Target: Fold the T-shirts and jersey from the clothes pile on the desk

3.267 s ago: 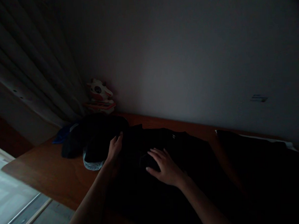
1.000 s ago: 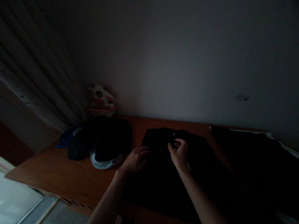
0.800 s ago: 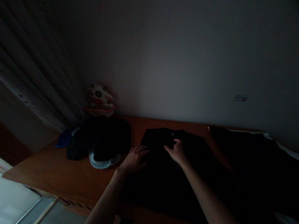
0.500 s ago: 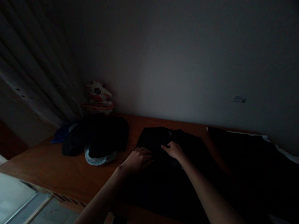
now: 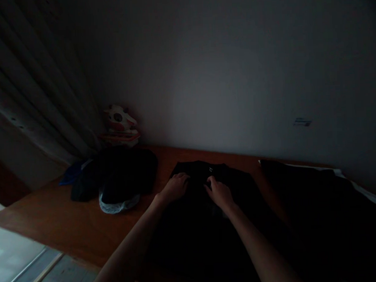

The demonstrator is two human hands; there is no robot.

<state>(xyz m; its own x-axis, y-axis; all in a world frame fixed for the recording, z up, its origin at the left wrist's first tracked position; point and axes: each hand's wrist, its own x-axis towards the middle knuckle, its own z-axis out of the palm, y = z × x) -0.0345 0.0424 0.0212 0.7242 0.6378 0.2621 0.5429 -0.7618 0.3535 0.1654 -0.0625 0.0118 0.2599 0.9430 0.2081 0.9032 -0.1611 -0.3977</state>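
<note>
A black garment (image 5: 198, 232), seemingly a shirt with a small light logo near its collar, lies spread on the wooden table (image 5: 69, 221). My left hand (image 5: 176, 186) rests palm down on its upper left part, fingers stretched over the cloth. To the right, just below the logo, my right hand (image 5: 220, 193) touches the same garment, thumb and forefinger apart. Neither hand visibly grips the fabric. The dim light hides the garment's folds and lower edge.
A heap of dark clothes (image 5: 123, 173) with a pale piece beneath lies at the left. Behind it stands a cow-shaped figure (image 5: 120, 119). More dark cloth with a white edge (image 5: 348, 177) covers the right side. A wall (image 5: 217, 94) and a curtain (image 5: 39, 89) border the table.
My left hand has slid a little up the garment, toward the collar. My right hand has shifted slightly, its fingers now nearer the logo. The view has moved slightly.
</note>
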